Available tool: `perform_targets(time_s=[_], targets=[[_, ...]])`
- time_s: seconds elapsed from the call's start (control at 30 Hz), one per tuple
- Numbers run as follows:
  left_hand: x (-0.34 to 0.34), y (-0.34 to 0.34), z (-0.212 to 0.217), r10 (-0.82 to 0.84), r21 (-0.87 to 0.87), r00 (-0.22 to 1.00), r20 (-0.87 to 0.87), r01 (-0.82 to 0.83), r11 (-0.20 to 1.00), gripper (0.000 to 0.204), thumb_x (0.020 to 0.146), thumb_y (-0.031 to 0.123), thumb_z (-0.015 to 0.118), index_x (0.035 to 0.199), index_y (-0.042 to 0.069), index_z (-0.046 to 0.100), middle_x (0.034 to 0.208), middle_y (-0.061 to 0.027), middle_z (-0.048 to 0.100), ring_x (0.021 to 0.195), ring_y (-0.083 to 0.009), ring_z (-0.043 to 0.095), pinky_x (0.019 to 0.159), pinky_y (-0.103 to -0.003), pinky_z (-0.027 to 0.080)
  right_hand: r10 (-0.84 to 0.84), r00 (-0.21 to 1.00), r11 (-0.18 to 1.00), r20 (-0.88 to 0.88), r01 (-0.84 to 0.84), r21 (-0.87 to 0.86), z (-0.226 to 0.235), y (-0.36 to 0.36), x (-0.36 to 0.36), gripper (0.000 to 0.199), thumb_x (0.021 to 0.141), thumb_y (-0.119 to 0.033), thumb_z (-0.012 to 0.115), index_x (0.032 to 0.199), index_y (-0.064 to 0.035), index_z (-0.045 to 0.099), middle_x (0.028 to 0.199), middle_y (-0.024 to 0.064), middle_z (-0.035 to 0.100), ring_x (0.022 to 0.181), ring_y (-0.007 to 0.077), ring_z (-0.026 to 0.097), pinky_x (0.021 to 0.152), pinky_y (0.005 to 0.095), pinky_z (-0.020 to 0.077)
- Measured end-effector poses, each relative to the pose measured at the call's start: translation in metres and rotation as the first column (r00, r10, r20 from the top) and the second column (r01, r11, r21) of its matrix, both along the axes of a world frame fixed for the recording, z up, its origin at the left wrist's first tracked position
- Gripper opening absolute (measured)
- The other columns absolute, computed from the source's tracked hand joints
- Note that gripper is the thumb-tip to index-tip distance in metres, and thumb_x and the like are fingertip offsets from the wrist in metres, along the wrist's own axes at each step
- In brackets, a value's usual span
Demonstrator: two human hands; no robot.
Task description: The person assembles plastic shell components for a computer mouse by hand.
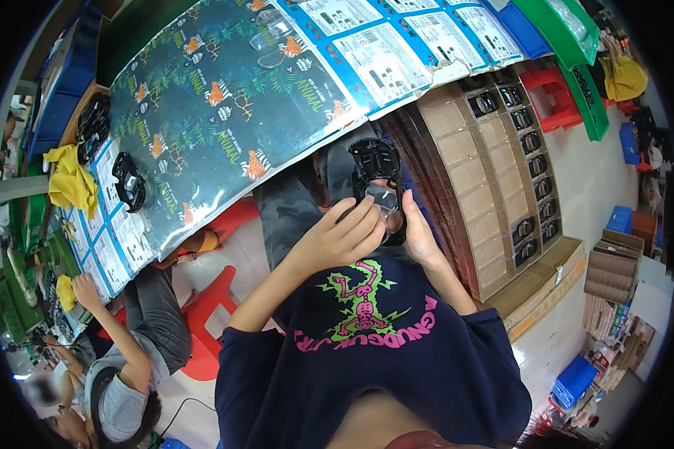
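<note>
The black piece (374, 159) is showing hard, glossy plastic, and the clear piece (383, 197) is looking smooth and shiny. The tabletop covering (195, 127) is gleaming like slick film; the brown carton (550, 290) is resembling matt cardboard, and the yellow cloth (73, 179) is looking soft and creased.

Both forearms (275, 284) angle inward, left hand (344, 233) with bent fingers, right hand (419, 230) with thumb extended.

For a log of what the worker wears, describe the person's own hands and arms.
Left hand and right hand are bare, without gloves. Loose, dark navy short sleeves end around the elbows, leaving both forearms uncovered.
</note>
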State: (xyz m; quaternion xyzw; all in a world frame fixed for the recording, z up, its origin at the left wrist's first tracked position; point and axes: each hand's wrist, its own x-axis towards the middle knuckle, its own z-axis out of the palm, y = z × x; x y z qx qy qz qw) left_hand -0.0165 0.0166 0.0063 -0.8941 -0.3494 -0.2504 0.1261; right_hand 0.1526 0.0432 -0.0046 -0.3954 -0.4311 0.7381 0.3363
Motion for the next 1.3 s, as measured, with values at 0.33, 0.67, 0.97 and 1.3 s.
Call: perform_targets(time_s=[0.33,0.67,0.97,1.3], targets=[[0.018,-0.012,0.005,0.245,-0.022,0.961,0.131,-0.244,0.970,0.031,0.080,0.019,0.052,0.107,0.006,0.057,0.101,-0.0069,0.055,0.101,-0.0196,0.053,0.088,-0.035,0.036,-0.006,1.000,0.989,0.022,0.003,0.148,0.009,0.000,-0.005,0.052,0.093,-0.048,0.023,0.126,-0.0084,0.030,0.116,0.0059,0.044,0.105,0.0151,0.046,0.089,0.0278,0.0377],[0.021,-0.015,0.018,0.309,-0.369,0.939,0.153,-0.236,0.899,0.067,0.078,0.049,0.046,0.124,-0.001,0.043,0.121,-0.0128,0.045,0.118,-0.0266,0.036,0.098,-0.043,0.020,-0.017,0.996,0.998,-0.087,0.023,0.067,0.017,0.001,-0.004,0.054,0.090,-0.053,0.023,0.121,-0.0091,0.028,0.113,0.0084,0.044,0.097,0.0151,0.051,0.077,0.0259,0.0460],[0.016,0.013,0.022,0.763,-0.654,0.132,0.633,0.619,0.436,0.039,0.079,0.010,0.061,0.112,0.001,0.042,0.098,-0.0063,0.052,0.089,-0.0113,0.050,0.079,-0.025,0.041,0.088,0.958,0.991,-0.272,-0.111,-0.072,0.031,-0.006,-0.012,0.051,0.090,-0.052,0.022,0.118,-0.0089,0.025,0.105,0.0118,0.046,0.080,0.0203,0.059,0.067,0.0316,0.0515],[0.030,0.008,0.016,0.747,-0.693,0.106,0.656,0.477,0.541,0.027,0.082,0.009,0.059,0.105,0.001,0.047,0.090,-0.0026,0.054,0.083,-0.0081,0.049,0.073,-0.022,0.042,0.044,0.990,0.999,-0.132,-0.042,0.014,0.029,-0.006,-0.013,0.049,0.090,-0.051,0.026,0.114,-0.0084,0.027,0.116,0.0092,0.042,0.089,0.0132,0.051,0.076,0.0275,0.0437]])
